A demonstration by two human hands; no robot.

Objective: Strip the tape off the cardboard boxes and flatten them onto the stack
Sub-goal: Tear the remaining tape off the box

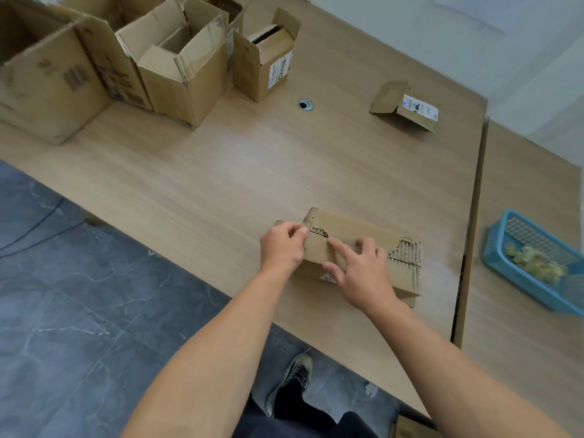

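Observation:
A small brown cardboard box (379,245) lies closed on the wooden table (221,172) near its front edge, its top surface torn at both ends so the corrugation shows. My left hand (281,248) pinches the torn strip at the box's left end between thumb and fingertips. My right hand (360,273) rests on the box top with the index finger stretched along the centre seam and the thumb on the near side. Whether clear tape lies under my fingers cannot be made out.
Several open cardboard boxes (177,67) stand at the table's far left. A small flattened box with a label (407,105) lies at the far right. A cable hole (305,104) sits mid-table. A blue basket (505,257) with scraps stands on the adjoining table.

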